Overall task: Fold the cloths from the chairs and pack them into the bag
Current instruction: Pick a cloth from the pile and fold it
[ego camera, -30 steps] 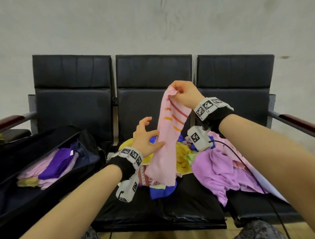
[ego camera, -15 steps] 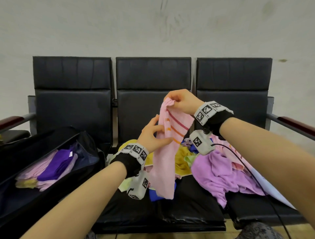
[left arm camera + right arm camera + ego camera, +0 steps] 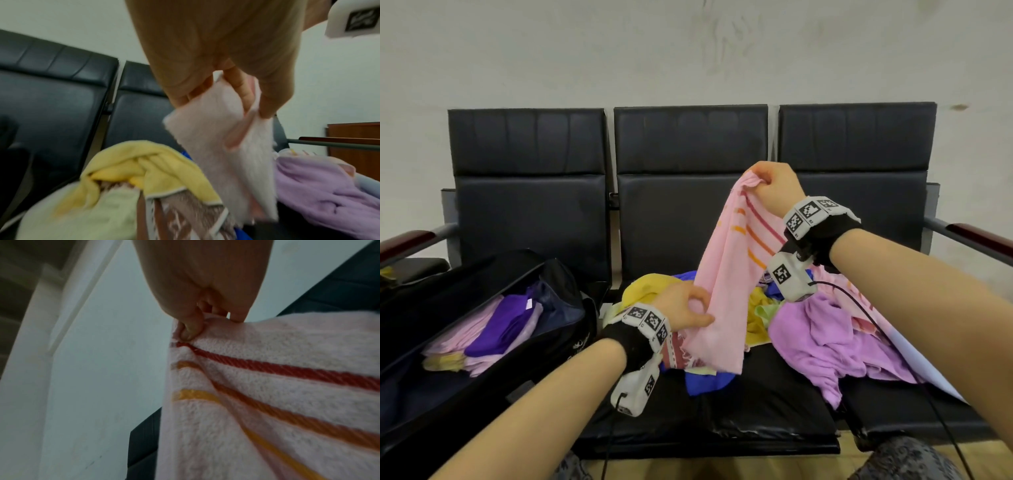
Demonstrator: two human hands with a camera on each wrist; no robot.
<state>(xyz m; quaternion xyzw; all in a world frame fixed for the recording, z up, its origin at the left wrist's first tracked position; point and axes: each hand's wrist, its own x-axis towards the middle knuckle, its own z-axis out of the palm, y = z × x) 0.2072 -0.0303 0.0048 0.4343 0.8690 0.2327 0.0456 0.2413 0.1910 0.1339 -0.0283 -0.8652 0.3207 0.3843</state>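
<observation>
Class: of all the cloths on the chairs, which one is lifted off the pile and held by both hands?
The pink striped towel: the right hand pinches its top, the left hand grips lower down. The others lie heaped.

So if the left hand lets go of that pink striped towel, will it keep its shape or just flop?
Likely flop: the pink striped terry towel sags in a slack drape between the right hand and left hand. Probably light, since a fingertip pinch carries its top corner. Its nubbly pile looks grippy, so slipping seems unlikely.
</observation>
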